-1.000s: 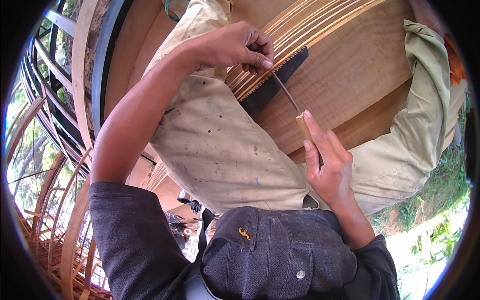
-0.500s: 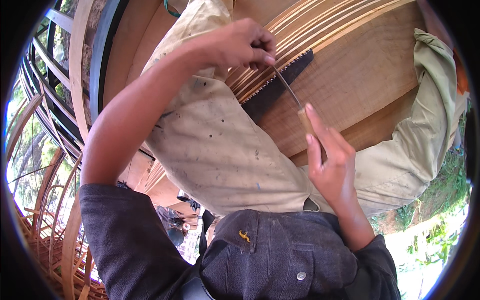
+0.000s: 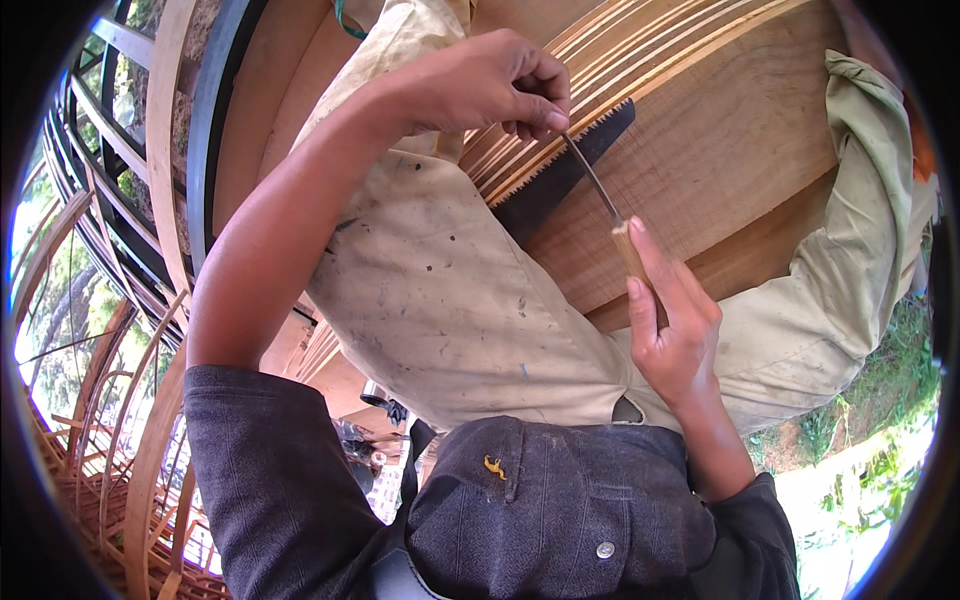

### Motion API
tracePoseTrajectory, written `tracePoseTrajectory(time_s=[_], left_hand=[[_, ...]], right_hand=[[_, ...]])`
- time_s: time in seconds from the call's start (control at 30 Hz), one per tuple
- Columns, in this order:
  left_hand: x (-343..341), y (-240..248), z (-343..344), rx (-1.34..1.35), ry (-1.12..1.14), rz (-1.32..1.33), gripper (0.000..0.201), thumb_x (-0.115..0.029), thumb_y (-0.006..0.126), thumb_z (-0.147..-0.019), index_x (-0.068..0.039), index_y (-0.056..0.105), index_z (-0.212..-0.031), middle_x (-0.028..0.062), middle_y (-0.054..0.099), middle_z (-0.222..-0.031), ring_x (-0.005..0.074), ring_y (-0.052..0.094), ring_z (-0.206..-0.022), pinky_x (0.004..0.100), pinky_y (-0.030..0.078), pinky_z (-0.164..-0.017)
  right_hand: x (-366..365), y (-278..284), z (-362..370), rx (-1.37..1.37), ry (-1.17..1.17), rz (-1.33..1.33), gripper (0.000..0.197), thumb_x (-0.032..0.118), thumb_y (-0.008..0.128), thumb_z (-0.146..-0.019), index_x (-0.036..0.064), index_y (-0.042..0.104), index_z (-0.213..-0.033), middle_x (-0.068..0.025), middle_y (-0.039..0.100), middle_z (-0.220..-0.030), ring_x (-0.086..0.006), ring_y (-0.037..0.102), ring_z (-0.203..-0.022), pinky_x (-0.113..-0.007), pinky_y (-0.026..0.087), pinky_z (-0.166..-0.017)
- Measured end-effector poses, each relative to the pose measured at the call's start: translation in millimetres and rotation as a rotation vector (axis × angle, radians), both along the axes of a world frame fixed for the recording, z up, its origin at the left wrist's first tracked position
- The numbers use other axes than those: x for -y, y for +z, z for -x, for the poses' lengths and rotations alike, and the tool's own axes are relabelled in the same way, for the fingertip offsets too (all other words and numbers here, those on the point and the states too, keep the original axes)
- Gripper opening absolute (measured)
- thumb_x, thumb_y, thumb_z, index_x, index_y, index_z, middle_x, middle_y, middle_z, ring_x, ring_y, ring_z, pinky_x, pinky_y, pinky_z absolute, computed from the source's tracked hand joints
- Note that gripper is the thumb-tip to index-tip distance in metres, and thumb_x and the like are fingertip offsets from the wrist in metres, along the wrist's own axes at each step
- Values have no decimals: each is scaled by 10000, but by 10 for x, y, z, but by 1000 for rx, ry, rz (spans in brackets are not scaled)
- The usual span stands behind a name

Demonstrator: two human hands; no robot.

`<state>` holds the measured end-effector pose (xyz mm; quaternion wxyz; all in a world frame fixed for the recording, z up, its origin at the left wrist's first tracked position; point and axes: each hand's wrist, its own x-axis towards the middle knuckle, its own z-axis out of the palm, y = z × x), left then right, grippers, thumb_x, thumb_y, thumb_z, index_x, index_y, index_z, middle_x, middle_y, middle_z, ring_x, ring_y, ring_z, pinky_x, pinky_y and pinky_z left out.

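A dark saw blade (image 3: 545,197) stands out from the wooden boards, its pale teeth facing a row of thin wood strips. Across it, near the toothed edge, lies a slim metal file (image 3: 594,178) with a light wooden handle. My left hand (image 3: 505,88) pinches the file's far tip between thumb and fingers. Wrapped round the handle, my right hand (image 3: 682,330) has its forefinger stretched along the wood. Whether the file touches the teeth is hard to tell. The saw's lower end is hidden by my trouser leg.
My legs in stained beige trousers (image 3: 460,290) frame the work. Thin wood strips (image 3: 640,50) run beside a broad board (image 3: 740,120). Curved wooden ribs (image 3: 165,130) rise at the left. Grass (image 3: 880,350) shows at the right.
Both hands and the file have shifted slightly to the right, a little across the saw blade. The whole view has moved slightly too. Both grips look the same.
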<state>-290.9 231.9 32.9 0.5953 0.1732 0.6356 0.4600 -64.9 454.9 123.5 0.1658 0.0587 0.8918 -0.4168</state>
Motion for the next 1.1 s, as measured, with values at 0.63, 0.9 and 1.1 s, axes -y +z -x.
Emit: tracePoseTrajectory(time_s=[0.63, 0.9, 1.1], left_hand=[[-136, -8, -41, -111, -68, 127, 134, -117, 730, -988, -7, 681, -929, 19, 704, -801, 99, 660, -759, 271, 539, -731], [209, -177, 164, -91, 139, 223, 159, -171, 734, -1018, -36, 693, -944, 2, 715, -832, 80, 655, -777, 259, 528, -727], [140, -39, 12, 3, 125, 59, 172, -179, 745, -1011, -25, 697, -953, 6, 721, -845, 84, 655, -781, 255, 525, -736]], right_hand=[[43, 109, 97, 137, -38, -14, 557, 10, 699, -958, 147, 646, -1495, -124, 618, -793, -272, 585, -634, -396, 522, -624], [251, -253, 443, -47, 0, 9, 548, 29, 707, -956, 169, 657, -1483, -128, 615, -772, -287, 580, -627, -403, 506, -616], [116, -103, 146, -23, -1, -1, 554, 37, 705, -957, 164, 650, -1493, -107, 580, -749, -263, 556, -614, -401, 497, -595]])
